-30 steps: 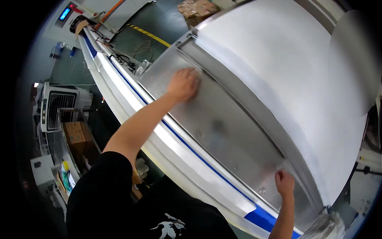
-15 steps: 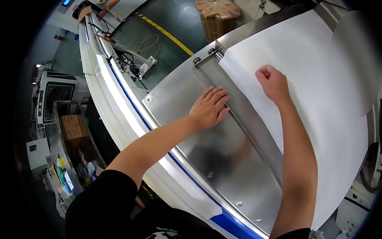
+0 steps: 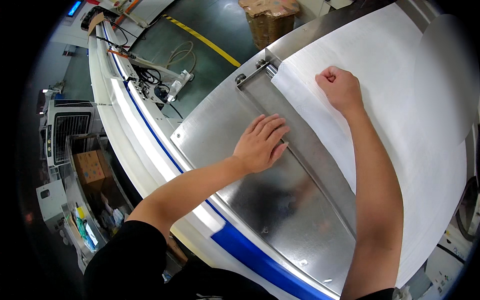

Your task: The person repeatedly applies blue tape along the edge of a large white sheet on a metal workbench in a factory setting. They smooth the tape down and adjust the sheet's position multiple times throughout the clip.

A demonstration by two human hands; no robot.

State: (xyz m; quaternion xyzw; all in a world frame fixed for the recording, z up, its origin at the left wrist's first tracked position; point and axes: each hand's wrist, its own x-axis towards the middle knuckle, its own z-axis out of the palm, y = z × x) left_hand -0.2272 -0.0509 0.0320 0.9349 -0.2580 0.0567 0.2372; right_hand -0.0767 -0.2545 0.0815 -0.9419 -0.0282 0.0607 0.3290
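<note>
My left hand (image 3: 260, 142) lies over a shiny metal plate (image 3: 235, 200), beside the raised rim of a long recess. Its fingers are stretched out and it holds nothing. Over to the right, my right hand (image 3: 341, 89) is closed in a fist on or just above a broad white sheet (image 3: 400, 150). No material shows between its fingers. The sheet's left edge runs along the metal recess (image 3: 310, 145). A short bright roller end (image 3: 271, 71) pokes out from under the sheet's far left corner.
Left of the plate runs a long white strip (image 3: 135, 135) with a blue section (image 3: 250, 257) near me. Beyond lie a taped cardboard box (image 3: 270, 25), a yellow floor line (image 3: 202, 39) and cables (image 3: 150, 76). A bin with a carton (image 3: 90, 167) and an air cooler (image 3: 70, 132) stand left.
The blue section beside the plate has slid away from me along the edge, so more of it shows. My view has shifted slightly. Both hands keep nearly the same pose.
</note>
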